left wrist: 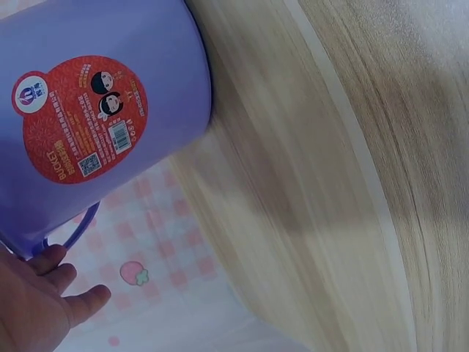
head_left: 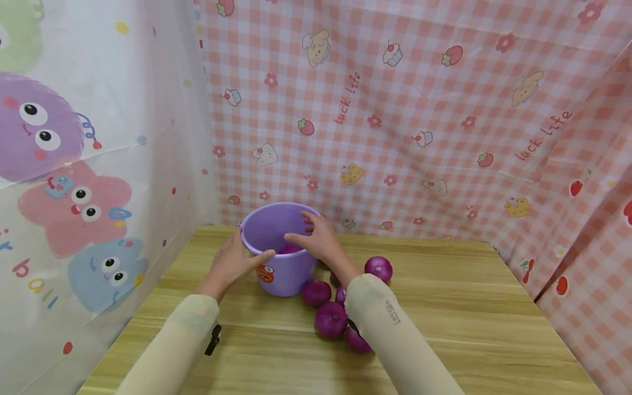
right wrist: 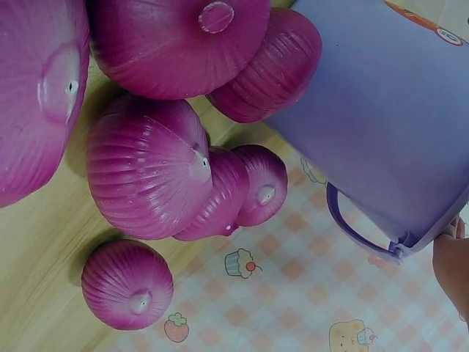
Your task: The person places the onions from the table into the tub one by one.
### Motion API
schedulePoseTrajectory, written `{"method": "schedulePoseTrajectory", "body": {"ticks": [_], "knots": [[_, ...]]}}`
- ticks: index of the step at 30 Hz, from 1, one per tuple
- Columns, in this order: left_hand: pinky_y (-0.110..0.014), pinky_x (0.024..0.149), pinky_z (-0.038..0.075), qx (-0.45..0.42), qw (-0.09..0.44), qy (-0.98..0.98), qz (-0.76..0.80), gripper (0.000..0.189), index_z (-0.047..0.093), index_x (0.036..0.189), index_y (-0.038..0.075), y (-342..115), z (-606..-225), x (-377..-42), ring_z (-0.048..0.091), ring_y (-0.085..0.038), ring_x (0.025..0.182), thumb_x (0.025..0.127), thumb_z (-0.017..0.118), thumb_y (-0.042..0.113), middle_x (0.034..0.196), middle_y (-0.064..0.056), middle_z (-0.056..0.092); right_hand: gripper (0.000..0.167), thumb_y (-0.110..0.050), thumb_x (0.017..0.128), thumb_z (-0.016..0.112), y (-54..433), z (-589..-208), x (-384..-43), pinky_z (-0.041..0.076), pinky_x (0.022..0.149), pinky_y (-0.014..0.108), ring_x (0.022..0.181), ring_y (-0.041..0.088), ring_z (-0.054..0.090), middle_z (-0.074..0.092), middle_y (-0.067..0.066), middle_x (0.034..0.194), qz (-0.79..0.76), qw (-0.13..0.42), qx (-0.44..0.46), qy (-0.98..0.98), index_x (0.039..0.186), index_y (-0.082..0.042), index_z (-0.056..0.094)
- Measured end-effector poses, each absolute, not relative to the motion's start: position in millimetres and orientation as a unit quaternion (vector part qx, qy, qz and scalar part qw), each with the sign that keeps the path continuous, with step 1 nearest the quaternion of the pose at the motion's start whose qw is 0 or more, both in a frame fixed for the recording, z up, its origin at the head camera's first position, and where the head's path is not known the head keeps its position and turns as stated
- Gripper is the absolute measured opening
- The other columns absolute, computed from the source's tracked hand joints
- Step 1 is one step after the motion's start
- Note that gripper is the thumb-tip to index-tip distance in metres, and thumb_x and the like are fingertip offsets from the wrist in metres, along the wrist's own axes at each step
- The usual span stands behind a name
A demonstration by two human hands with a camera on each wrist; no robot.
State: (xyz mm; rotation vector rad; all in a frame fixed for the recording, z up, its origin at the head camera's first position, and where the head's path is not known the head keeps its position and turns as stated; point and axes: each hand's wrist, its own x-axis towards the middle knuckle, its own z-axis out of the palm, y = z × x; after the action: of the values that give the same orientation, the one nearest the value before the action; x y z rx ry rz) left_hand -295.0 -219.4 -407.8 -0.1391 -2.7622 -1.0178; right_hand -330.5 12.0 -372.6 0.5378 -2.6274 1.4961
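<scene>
A purple bucket (head_left: 288, 274) with a red label (left wrist: 84, 117) stands upright on the wooden table. My left hand (head_left: 232, 262) rests against its left side at the rim, thumb stretched across the front and fingers loosely spread near the handle (left wrist: 82, 227). Over the right part of the opening is my right hand (head_left: 318, 238), thumb and fingers apart with nothing between them. Inside, part of a purple-red onion (head_left: 290, 248) shows. Several more onions lie right of the bucket, including one onion (head_left: 331, 320) near the front and another onion (head_left: 378, 270) farther right, partly under my right forearm.
The wooden tabletop (head_left: 469, 307) extends right of the onions. A pink checked cloth (head_left: 395, 109) hangs behind the table's back edge, and a white cartoon-print cloth (head_left: 163, 137) hangs on the left. In the right wrist view, the onions (right wrist: 150, 167) crowd close beside the bucket wall.
</scene>
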Motion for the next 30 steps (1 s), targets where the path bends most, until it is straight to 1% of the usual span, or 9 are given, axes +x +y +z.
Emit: {"method": "schedulePoseTrajectory", "body": {"ticks": [4,6,11,16,22,30], "knots": [[-0.065,0.108,0.029,-0.051,0.098,-0.933,-0.341,0.119,0.016,0.157,0.004,-220,-410,-296,0.035,-0.044,0.137,0.077,0.063,0.078,0.150,-0.026,0.037,0.077,-0.035,0.085,0.080,15,-375,-332,0.050,0.097,0.042,0.123,0.030,0.056,0.052,0.015,0.141,0.501,0.030,0.177,-0.846,0.149,-0.010,0.045],[-0.065,0.108,0.029,-0.053,0.099,-0.934,-0.341,0.119,0.017,0.157,0.004,-220,-410,-296,0.036,-0.043,0.137,0.076,0.062,0.079,0.149,-0.025,0.038,0.077,-0.033,0.086,0.079,19,-375,-333,0.050,0.098,0.043,0.124,0.033,0.055,0.051,0.016,0.141,0.517,0.027,0.179,-0.836,0.149,-0.009,0.044],[-0.065,0.107,0.031,-0.047,0.098,-0.933,-0.343,0.120,0.017,0.157,0.005,-220,-412,-296,0.037,-0.043,0.136,0.075,0.062,0.080,0.149,-0.025,0.039,0.076,-0.031,0.085,0.080,32,-371,-333,0.049,0.099,0.044,0.123,0.034,0.055,0.053,0.018,0.139,0.540,0.035,0.168,-0.824,0.148,-0.007,0.045],[-0.067,0.106,0.031,-0.036,0.089,-0.930,-0.355,0.122,0.015,0.158,0.008,-220,-414,-294,0.036,-0.043,0.137,0.073,0.063,0.082,0.152,-0.023,0.035,0.076,-0.030,0.084,0.080,50,-367,-336,0.048,0.100,0.043,0.122,0.032,0.054,0.053,0.018,0.139,0.546,0.038,0.146,-0.824,0.148,-0.009,0.046],[-0.068,0.107,0.029,-0.027,0.087,-0.929,-0.359,0.124,0.009,0.159,0.010,-222,-415,-296,0.033,-0.045,0.139,0.073,0.061,0.082,0.155,-0.024,0.030,0.077,-0.035,0.086,0.077,75,-365,-338,0.045,0.103,0.046,0.127,0.031,0.050,0.048,0.016,0.143,0.538,0.033,0.126,-0.833,0.151,-0.011,0.042],[-0.068,0.107,0.028,-0.023,0.081,-0.927,-0.366,0.127,0.006,0.160,0.012,-220,-415,-297,0.031,-0.046,0.140,0.071,0.061,0.085,0.157,-0.024,0.027,0.081,-0.046,0.085,0.076,111,-370,-342,0.048,0.099,0.045,0.127,0.029,0.051,0.048,0.014,0.145,0.524,0.046,0.103,-0.844,0.152,-0.016,0.042]]}}
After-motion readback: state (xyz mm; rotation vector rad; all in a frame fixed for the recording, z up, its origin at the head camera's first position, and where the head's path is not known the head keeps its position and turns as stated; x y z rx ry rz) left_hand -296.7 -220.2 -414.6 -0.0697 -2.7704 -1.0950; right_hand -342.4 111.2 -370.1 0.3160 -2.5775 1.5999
